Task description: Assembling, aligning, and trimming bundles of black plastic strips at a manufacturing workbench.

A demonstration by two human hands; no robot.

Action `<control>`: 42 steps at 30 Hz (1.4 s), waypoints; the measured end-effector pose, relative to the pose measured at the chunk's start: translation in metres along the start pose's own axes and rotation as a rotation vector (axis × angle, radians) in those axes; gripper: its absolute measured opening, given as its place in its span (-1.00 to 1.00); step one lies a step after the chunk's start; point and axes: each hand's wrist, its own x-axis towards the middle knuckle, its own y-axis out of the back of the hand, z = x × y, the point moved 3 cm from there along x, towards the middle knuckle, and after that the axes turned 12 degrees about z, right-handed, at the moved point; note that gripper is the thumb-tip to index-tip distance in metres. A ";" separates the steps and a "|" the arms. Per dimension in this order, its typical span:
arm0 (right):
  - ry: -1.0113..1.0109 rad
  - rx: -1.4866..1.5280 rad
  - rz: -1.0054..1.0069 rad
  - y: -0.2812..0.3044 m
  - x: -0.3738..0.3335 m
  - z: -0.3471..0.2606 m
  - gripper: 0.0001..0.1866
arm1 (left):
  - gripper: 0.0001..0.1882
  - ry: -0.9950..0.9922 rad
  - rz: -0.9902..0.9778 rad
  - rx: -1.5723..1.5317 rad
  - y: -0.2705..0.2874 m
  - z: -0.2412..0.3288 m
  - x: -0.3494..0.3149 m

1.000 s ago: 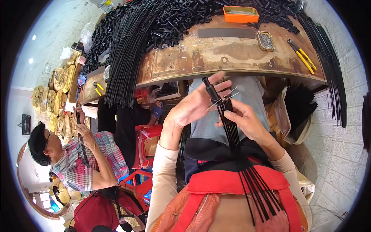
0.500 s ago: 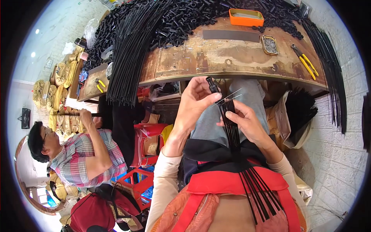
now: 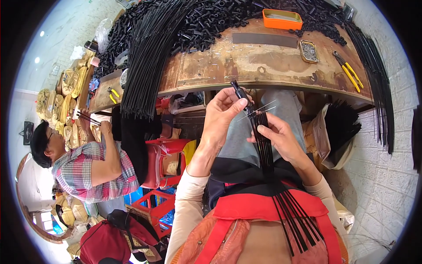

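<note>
My left hand (image 3: 225,108) is closed around a black tubular fitting (image 3: 240,91), thumb pressed against its side, with the narrow end pointing up toward the table edge. The fitting's lower end meets the top of several thin black rods (image 3: 265,156). My right hand (image 3: 281,135) pinches these rods just below that end, and their tails fan out over my lap and red apron (image 3: 263,206). Thin silver wires (image 3: 271,108) cross the rods between my two hands. Fingers partly hide how fitting, wires and rods join.
On the wooden table (image 3: 246,66) lie a heap of black fittings (image 3: 211,22), a long rod bundle (image 3: 147,66), an orange tin (image 3: 282,20), a small dish of metal bits (image 3: 309,52) and yellow-handled pliers (image 3: 348,72). At left, a co-worker (image 3: 94,169) holds dark rods.
The black fitting now reaches further up and leans more to the left; my left hand has shifted slightly with it. My right hand stays put. The co-worker has shifted, bringing both hands into view.
</note>
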 end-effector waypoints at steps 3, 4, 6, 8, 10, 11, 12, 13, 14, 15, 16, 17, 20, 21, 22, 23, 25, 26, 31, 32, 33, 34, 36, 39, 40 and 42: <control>-0.008 0.013 0.000 0.001 0.001 0.002 -0.71 | -0.68 0.061 -0.024 -0.040 -0.005 0.005 -0.006; -0.005 -0.001 -0.006 0.001 0.002 0.002 -0.71 | -0.69 0.110 -0.031 -0.085 -0.005 0.004 -0.007; -0.003 -0.016 -0.013 0.000 0.002 0.002 -0.71 | -0.68 0.073 -0.010 -0.085 -0.002 -0.004 -0.005; -0.001 -0.014 -0.008 -0.001 0.003 0.002 -0.71 | -0.67 0.034 0.014 -0.084 0.002 -0.008 -0.003; -0.004 -0.013 0.002 0.001 0.004 0.003 -0.71 | -0.64 -0.017 0.053 -0.005 0.000 -0.003 0.000; -0.005 -0.012 0.011 0.003 0.005 0.003 -0.70 | -0.63 -0.028 0.055 0.019 -0.001 -0.001 0.001; -0.008 -0.010 0.013 0.003 0.005 0.003 -0.70 | -0.63 -0.024 0.056 0.020 0.000 -0.001 0.002; -0.012 -0.010 0.011 0.003 0.005 0.003 -0.70 | -0.62 -0.030 0.060 0.040 0.001 -0.001 0.003; -0.015 -0.010 0.009 0.003 0.005 0.003 -0.70 | -0.62 -0.037 0.064 0.060 0.001 -0.002 0.003; -0.018 -0.009 0.011 0.003 0.005 0.003 -0.70 | -0.62 -0.033 0.065 0.060 0.001 -0.002 0.004; -0.005 -0.003 0.015 0.003 0.005 0.004 -0.69 | -0.62 -0.036 0.063 0.080 0.001 -0.002 0.004; 0.008 0.003 0.019 0.004 0.005 0.004 -0.68 | -0.63 -0.039 0.062 0.101 0.001 -0.002 0.004; 0.000 0.016 0.019 0.004 0.007 0.004 -0.73 | -0.63 -0.039 0.025 0.091 0.002 -0.003 0.005; 0.000 0.016 0.020 0.005 0.008 0.005 -0.73 | -0.63 -0.037 0.024 0.090 0.002 -0.003 0.005; -0.013 0.015 0.015 0.006 0.008 0.006 -0.75 | -0.63 -0.025 -0.004 0.071 0.002 -0.003 0.005; -0.026 0.014 0.011 0.007 0.009 0.007 -0.77 | -0.63 -0.012 -0.032 0.053 0.002 -0.003 0.006; -0.029 0.015 0.001 0.008 0.009 0.007 -0.75 | -0.63 0.000 -0.056 0.041 0.002 -0.004 0.006; -0.031 0.017 -0.009 0.008 0.009 0.007 -0.71 | -0.63 0.012 -0.078 0.030 0.002 -0.005 0.006; -0.029 -0.002 -0.018 0.007 0.008 0.004 -0.71 | -0.62 0.014 -0.007 0.043 -0.003 -0.001 -0.001; -0.031 -0.002 -0.019 0.007 0.008 0.004 -0.71 | -0.62 0.015 0.013 0.044 -0.003 -0.001 -0.002; -0.031 -0.002 -0.019 0.007 0.007 0.004 -0.71 | -0.62 0.016 0.013 0.044 -0.004 -0.001 -0.004; -0.024 0.008 -0.019 0.007 0.007 0.003 -0.71 | -0.59 -0.013 0.021 0.061 -0.005 0.000 -0.006; -0.016 0.019 -0.020 0.007 0.007 0.003 -0.71 | -0.55 -0.043 0.028 0.079 -0.002 0.001 -0.009; -0.022 0.024 -0.048 0.006 0.008 0.003 -0.71 | -0.43 0.002 0.010 -0.007 0.006 0.003 -0.016; -0.022 0.026 -0.053 0.006 0.009 0.003 -0.70 | -0.38 -0.010 0.001 0.042 0.006 0.007 -0.020; -0.024 0.028 -0.062 0.006 0.010 0.004 -0.69 | -0.33 -0.023 -0.004 0.091 0.004 0.012 -0.026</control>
